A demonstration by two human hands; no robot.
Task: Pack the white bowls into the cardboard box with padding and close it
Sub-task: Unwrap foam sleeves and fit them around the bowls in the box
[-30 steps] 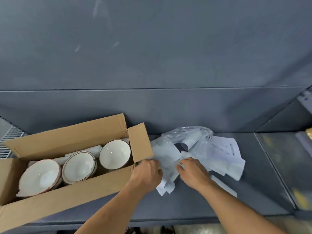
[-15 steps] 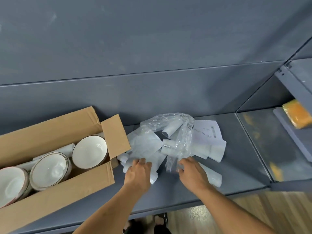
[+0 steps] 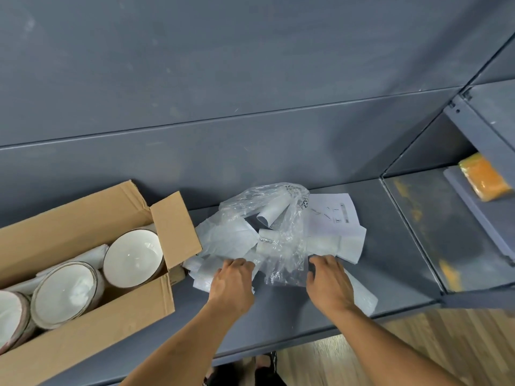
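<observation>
An open cardboard box [image 3: 92, 330] lies on the grey shelf at the left. Three white bowls stand in it in a row: one at the right end [image 3: 133, 256], one in the middle [image 3: 64, 293], one cut off by the left edge [image 3: 9, 316]. White paper padding [image 3: 96, 253] is tucked behind them. To the right of the box lies a heap of white paper pieces [image 3: 231, 238] and a clear plastic bag [image 3: 281, 232]. My left hand [image 3: 232, 282] curls its fingers on the paper at the heap's near left. My right hand [image 3: 328, 280] grips the heap's near right edge.
A printed sheet [image 3: 334, 211] lies at the back of the heap. A side shelf at the right holds an orange packet [image 3: 485, 176]. The grey back wall [image 3: 223, 107] rises behind. Wooden floor [image 3: 418, 352] shows below the shelf edge.
The view has swung right, so the box sits further left. My hands have spread apart along the near edge of the heap, and the plastic bag has come up between them.
</observation>
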